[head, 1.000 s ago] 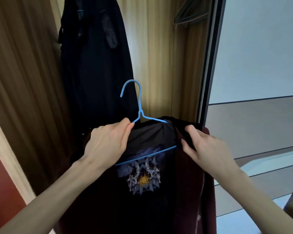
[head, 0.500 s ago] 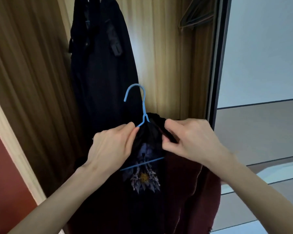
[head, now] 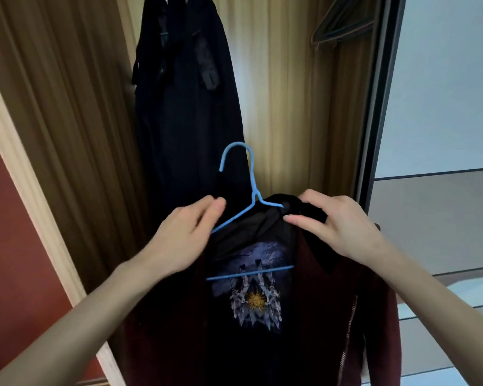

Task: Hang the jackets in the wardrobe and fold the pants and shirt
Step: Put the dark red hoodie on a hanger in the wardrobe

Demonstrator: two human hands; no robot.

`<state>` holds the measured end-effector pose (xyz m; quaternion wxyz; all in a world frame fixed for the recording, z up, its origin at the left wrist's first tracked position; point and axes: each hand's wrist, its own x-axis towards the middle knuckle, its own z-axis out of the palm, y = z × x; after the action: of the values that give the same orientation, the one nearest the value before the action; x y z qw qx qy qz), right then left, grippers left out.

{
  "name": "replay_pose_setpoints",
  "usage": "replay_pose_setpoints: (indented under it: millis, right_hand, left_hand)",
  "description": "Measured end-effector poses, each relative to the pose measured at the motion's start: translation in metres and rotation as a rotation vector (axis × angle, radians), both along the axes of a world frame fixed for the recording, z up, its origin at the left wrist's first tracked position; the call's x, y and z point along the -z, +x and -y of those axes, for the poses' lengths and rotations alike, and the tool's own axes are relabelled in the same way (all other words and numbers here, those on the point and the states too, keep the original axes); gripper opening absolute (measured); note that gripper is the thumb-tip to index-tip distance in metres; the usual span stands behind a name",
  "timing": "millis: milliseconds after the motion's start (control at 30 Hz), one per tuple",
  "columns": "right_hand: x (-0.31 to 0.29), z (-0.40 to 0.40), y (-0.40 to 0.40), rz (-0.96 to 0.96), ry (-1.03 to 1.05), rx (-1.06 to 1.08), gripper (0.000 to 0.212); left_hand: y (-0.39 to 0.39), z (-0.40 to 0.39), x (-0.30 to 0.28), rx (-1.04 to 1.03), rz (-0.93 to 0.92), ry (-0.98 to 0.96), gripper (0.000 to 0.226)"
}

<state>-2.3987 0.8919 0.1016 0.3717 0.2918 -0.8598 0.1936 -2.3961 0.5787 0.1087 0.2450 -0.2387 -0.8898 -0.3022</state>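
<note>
Inside the open wardrobe (head: 290,79) a black coat (head: 184,107) already hangs, with empty hangers (head: 343,26) up in the corner to its right. Just below the coat, the maroon jacket (head: 332,316) sits on a blue hanger (head: 251,188). The left hand (head: 184,240) pinches the hanger's arm, the right hand (head: 338,224) is clamped on the dark collar, and the lining's sun emblem (head: 255,300) carries no writing I can make out.

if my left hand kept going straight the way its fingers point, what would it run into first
Probably the blue hanger's neck: the left hand's fingers point up and right toward it. Beyond that is the wardrobe's wood back panel, though depth is hard to judge.
</note>
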Motion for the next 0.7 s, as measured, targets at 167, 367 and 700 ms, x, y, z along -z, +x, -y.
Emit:
replay_pose_setpoints:
  millis: [167, 367, 700]
  right_hand:
    - [0.013, -0.006, 0.0, 0.053, -0.131, 0.01, 0.038]
    - [0.02, -0.012, 0.007, 0.088, -0.152, 0.017, 0.039]
    - [0.008, -0.025, 0.007, -0.113, 0.017, 0.103, 0.043]
  left_hand:
    - [-0.011, 0.004, 0.008, 0.164, 0.453, -0.012, 0.066]
    - [-0.012, -0.001, 0.013, 0.268, 0.181, 0.023, 0.05]
    - [-0.016, 0.003, -0.041, 0.068, -0.462, -0.517, 0.046]
